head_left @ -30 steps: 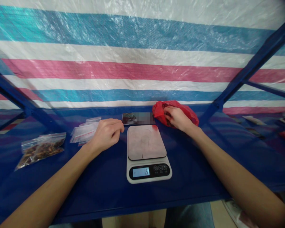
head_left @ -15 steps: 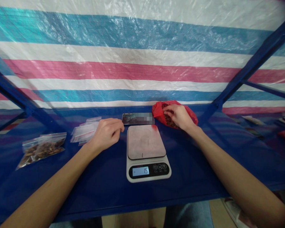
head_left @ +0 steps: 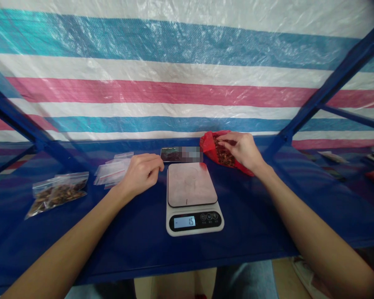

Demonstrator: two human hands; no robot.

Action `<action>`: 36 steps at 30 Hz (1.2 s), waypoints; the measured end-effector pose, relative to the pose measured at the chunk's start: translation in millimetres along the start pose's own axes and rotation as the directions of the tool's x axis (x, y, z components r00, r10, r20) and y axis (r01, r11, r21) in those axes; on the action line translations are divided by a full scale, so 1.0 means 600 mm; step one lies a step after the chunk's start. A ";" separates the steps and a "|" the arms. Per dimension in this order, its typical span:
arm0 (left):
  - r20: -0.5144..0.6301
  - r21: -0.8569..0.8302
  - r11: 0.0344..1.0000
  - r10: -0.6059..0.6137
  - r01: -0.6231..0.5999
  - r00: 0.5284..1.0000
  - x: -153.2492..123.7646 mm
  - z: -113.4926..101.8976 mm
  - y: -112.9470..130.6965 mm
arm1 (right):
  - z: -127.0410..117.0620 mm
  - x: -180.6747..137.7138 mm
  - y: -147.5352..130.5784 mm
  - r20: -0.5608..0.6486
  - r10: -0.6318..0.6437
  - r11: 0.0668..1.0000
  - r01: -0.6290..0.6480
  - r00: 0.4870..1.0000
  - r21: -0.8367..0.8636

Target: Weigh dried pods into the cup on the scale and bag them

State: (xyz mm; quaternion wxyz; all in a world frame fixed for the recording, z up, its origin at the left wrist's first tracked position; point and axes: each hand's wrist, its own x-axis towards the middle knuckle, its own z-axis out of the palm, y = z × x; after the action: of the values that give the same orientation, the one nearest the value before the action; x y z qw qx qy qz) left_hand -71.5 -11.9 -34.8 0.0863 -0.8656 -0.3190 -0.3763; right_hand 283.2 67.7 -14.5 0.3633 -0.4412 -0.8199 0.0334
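Observation:
My right hand (head_left: 241, 150) is over the opened red plastic bag (head_left: 208, 146), with thumb and fingertips pinched together above the small dried brown pieces (head_left: 225, 158) inside. Whether a piece is between those fingertips is too small to make out. My left hand (head_left: 143, 173) rests with loosely curled fingers beside the clear zip bags (head_left: 112, 171), and nothing shows in it. Between the hands stands a white kitchen scale (head_left: 191, 187). Its plate is bare and the display reads about -1.5.
A dark phone-like slab (head_left: 171, 154) lies behind the scale. Zip bags filled with brown pieces (head_left: 60, 193) lie at the left. Blue metal frame bars (head_left: 318, 97) rise on both sides, and a striped plastic sheet (head_left: 174, 91) hangs behind the blue tabletop (head_left: 137, 245).
My right hand has shifted slightly right and lifted a little from the brown pieces, showing more of them. My left hand stays nearly where it was. The scale reading is unchanged.

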 end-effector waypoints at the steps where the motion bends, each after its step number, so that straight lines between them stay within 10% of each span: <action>1: 0.003 -0.002 1.000 -0.003 0.003 1.000 0.000 0.000 0.000 | -0.002 0.000 -0.002 -0.005 0.007 1.000 -0.007 1.000 0.009; 13: -0.012 0.005 1.000 -0.005 0.005 1.000 0.000 0.002 0.000 | -0.051 0.001 -0.068 -0.092 0.025 0.991 -0.012 0.995 0.134; 21: 0.005 0.039 0.999 0.003 -0.003 1.000 0.002 -0.002 0.001 | -0.018 -0.008 -0.168 0.288 -0.387 0.897 0.286 0.876 0.337; 36: 0.025 0.033 0.999 -0.003 0.002 1.000 0.001 -0.003 0.003 | -0.012 -0.007 -0.176 0.375 -0.373 0.906 0.246 0.848 0.344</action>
State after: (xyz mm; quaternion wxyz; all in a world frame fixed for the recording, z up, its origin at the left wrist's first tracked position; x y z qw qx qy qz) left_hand -71.2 -13.4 -33.1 0.0962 -0.8683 -0.3274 -0.3600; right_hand 215.5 -1.5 27.6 0.2319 -0.2265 -0.9272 0.1877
